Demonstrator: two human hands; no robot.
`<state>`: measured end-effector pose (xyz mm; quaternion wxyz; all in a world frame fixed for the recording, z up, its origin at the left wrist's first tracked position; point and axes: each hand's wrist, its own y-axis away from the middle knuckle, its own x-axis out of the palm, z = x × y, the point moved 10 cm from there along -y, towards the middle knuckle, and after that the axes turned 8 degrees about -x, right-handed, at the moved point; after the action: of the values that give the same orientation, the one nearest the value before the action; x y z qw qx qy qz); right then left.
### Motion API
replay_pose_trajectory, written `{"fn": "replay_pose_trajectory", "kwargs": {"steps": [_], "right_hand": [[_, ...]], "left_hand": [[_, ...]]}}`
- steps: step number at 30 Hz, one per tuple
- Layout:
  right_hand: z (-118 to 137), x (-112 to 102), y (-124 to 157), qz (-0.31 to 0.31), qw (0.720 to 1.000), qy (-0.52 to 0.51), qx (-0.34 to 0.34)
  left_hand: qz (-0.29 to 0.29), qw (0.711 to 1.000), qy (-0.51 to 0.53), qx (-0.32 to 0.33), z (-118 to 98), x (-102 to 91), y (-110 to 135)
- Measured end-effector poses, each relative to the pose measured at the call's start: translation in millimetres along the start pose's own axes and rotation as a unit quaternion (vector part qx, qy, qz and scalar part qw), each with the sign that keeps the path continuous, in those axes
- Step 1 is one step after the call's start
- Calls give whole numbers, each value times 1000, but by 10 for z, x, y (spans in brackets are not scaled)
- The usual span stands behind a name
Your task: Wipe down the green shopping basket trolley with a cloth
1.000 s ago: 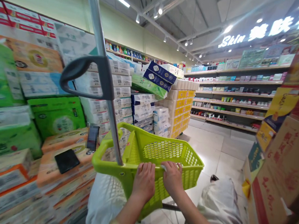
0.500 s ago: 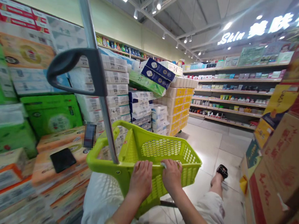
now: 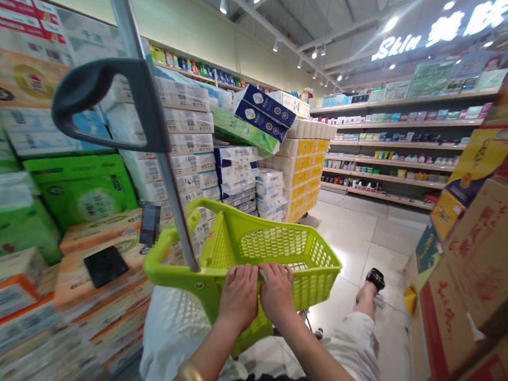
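A lime-green plastic shopping basket cart [image 3: 277,231] stands in front of me, its inside bare apart from a ribbed flap at the left. My left hand [image 3: 240,296] is closed over the near rim, fingers hooked over the edge. Right beside it, nearly touching, my right hand [image 3: 277,293] grips the same rim. Both thumbs are partly hidden. A metal pole with a dark grey loop handle [image 3: 158,108] rises slanting from the cart's left end, with neither hand on it. A gold bangle [image 3: 194,380] circles my left wrist.
Stacked tissue packs [image 3: 196,144] line the left side, with a flat black object [image 3: 105,266] lying on an orange pack. Cardboard cartons [image 3: 474,263] rise close on the right. Beyond the tiled floor [image 3: 366,224] stand stocked shelves [image 3: 394,158]. My sandalled foot [image 3: 373,281] extends rightward.
My right hand has slid left along the rim until it sits against my left hand. The view has shifted slightly, so the pole handle appears farther left. The left hand keeps its grip.
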<state>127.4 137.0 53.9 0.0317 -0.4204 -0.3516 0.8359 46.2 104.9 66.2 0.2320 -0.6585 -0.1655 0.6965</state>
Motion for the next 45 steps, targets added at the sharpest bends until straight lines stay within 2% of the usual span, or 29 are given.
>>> {"fn": "replay_pose_trajectory", "kwargs": {"steps": [3,7,9,11,14,16,19,22,24,30,32,34,38,40,45], "right_hand": [[-5,5,24,1,1000,-1,-19],[-448,-121,102,-23,998,41,36],[-553,-161,115,-38,996,50,57],[-459,-132,92,-42,997,36,49],[-118,-26,31,-28,1000,-1,2],[19,8,16,-17,1000,-15,-21],[-96,-39,43,-13,1000,-7,-16],[-378,-129,89,-19,999,32,31],[-441,-142,95,-18,997,52,57],[-8,-28,4,-10,1000,9,8],[-31,-39,9,-4,1000,6,1],[-179,-86,34,-3,1000,15,9],[-469,-177,85,-14,996,62,60],[-419,-153,77,-10,996,67,62],[-134,-97,34,-5,1000,26,15]], "left_hand": [[3,1000,-1,3,-5,-22,8],[10,1000,-3,3,5,-14,24],[11,1000,-3,1,0,-9,20],[10,1000,-2,-4,-13,-13,9],[12,1000,2,-8,-37,-20,-8],[12,1000,5,-6,-50,-22,-9],[8,1000,4,3,-55,-20,4],[8,1000,0,6,-55,-10,11],[10,1000,-1,1,-58,-9,1],[17,1000,-8,9,-129,-17,-38],[14,1000,-6,13,-131,-10,-34],[11,1000,-1,15,-122,4,-26],[17,1000,2,4,-109,43,-31],[22,1000,1,-4,-119,47,-45],[23,1000,1,4,-176,21,-62]]}}
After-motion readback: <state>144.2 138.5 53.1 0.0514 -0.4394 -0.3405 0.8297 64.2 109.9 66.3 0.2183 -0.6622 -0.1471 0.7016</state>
